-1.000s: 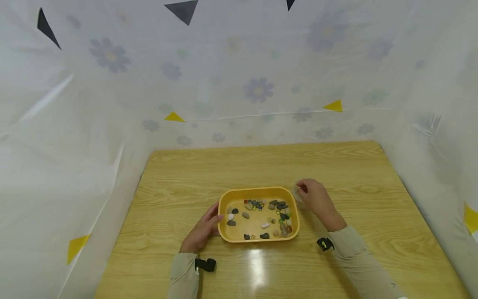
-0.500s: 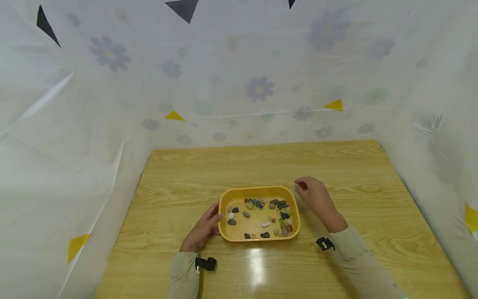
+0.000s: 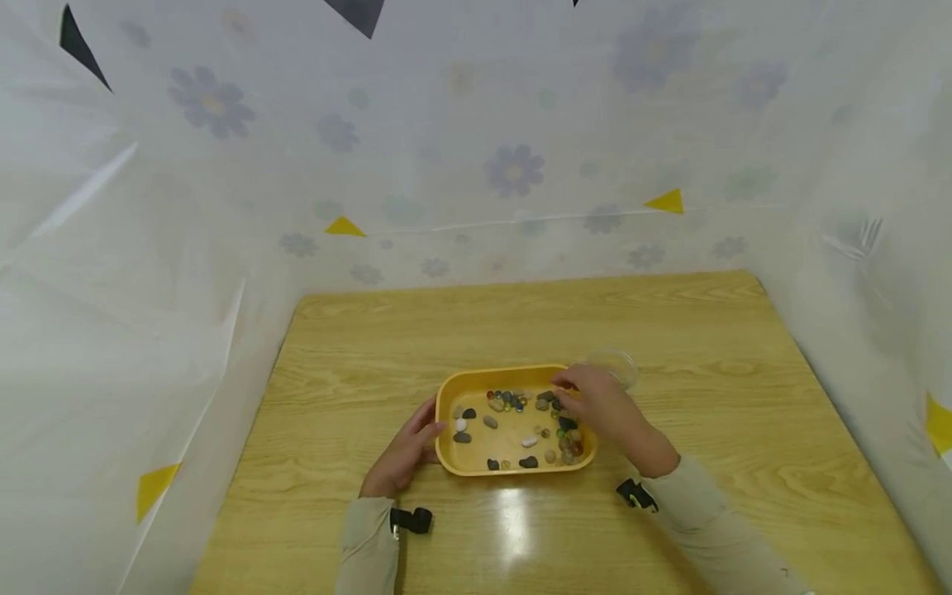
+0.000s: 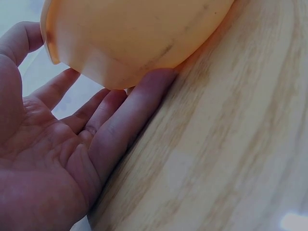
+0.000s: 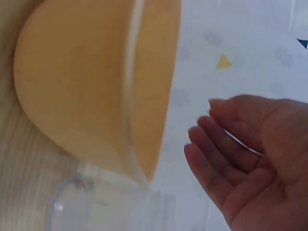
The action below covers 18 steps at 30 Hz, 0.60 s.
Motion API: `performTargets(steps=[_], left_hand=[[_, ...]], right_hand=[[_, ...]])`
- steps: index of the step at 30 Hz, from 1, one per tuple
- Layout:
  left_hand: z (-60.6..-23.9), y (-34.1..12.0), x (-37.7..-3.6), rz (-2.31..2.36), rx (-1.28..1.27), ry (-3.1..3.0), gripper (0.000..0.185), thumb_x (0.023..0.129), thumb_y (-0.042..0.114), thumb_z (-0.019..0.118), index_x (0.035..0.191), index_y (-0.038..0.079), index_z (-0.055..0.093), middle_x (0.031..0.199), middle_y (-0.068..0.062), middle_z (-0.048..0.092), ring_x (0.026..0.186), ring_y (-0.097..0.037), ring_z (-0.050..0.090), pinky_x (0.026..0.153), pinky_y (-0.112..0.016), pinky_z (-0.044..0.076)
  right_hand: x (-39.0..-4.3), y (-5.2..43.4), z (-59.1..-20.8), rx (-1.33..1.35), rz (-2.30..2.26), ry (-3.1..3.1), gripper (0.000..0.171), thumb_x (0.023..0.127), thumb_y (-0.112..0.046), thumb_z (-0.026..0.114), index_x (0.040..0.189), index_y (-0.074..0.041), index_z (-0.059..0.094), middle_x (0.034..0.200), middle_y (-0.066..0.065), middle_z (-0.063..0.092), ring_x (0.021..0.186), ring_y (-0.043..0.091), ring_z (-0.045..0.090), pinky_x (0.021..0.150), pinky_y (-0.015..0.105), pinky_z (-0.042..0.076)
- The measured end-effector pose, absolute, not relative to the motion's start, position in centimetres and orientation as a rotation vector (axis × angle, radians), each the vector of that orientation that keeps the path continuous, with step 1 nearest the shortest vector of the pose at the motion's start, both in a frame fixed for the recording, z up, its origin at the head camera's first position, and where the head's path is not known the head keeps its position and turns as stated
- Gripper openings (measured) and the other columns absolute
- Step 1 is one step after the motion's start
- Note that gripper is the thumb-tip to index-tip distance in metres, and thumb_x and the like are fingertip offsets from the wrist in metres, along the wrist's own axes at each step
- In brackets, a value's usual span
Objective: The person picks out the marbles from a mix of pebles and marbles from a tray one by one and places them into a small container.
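A yellow plastic tray (image 3: 513, 474) holds several small stones and glass marbles, gathered mostly along its right side and far edge. My left hand (image 3: 402, 453) grips its left end, thumb over the rim. In the left wrist view, the fingers (image 4: 144, 96) lie against the tray's outer wall, low by the table. My right hand (image 3: 606, 409) hovers over the tray's far right corner, covering some stones. In the right wrist view its fingers (image 5: 211, 171) are loosely bent, with nothing visible between them and the thumb. Just behind that hand stands a clear round cup (image 3: 627, 365), partly hidden.
A wooden table (image 3: 387, 339) lies under everything. White sheeting (image 3: 416, 165) with flower prints and yellow and black triangles surrounds it at the back and sides. Among the stones, a white one (image 3: 530, 441) and dark one (image 3: 528, 462) lie near the tray's front.
My right hand has moved left from the clear cup to over the tray's right corner, uncovering more of the cup. My left hand has stayed on the tray.
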<state>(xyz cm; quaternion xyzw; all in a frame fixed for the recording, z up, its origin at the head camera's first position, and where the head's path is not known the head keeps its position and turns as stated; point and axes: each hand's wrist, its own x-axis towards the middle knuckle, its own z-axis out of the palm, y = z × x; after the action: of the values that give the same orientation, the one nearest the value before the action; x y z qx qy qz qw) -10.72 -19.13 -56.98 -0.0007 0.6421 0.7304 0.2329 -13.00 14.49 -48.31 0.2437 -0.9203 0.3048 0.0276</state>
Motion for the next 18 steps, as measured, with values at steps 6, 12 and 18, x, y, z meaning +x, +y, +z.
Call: performTargets(steps=[6,12,18], left_hand=[[-57.0,-19.2,-10.5,2.01,0.0,1.774,0.054,0.094,0.024,0.055,0.144,0.024,0.034,0.146,-0.007,0.031,0.103,-0.033,0.057,0.07,-0.048,0.055],[-56.9,-19.2,-10.4,2.006,-0.008,1.772,0.055,0.095,0.023,0.055,0.145,0.023,0.032,0.147,-0.008,0.029,0.103,-0.033,0.057,0.07,-0.047,0.055],[-56.6,-19.3,-10.2,2.006,0.003,1.767,0.058,0.095,0.025,0.054,0.147,0.022,0.028,0.149,-0.009,0.026,0.103,-0.033,0.058,0.07,-0.047,0.055]], right_hand=[[-12.3,12.7,-50.2,0.978,0.978,-2.928,0.018,0.088,-0.013,0.064,0.104,-0.004,0.067,0.096,0.003,0.064,0.086,0.016,0.059,0.073,0.033,0.052],[-12.6,10.9,-51.4,0.979,0.958,-2.954,0.016,0.087,-0.01,0.065,0.1,-0.002,0.068,0.094,0.007,0.065,0.085,0.019,0.059,0.076,0.037,0.052],[-13.3,9.3,-52.9,0.83,0.881,-2.993,0.013,0.086,-0.007,0.063,0.096,-0.005,0.07,0.09,0.004,0.065,0.082,0.018,0.06,0.073,0.033,0.052]])
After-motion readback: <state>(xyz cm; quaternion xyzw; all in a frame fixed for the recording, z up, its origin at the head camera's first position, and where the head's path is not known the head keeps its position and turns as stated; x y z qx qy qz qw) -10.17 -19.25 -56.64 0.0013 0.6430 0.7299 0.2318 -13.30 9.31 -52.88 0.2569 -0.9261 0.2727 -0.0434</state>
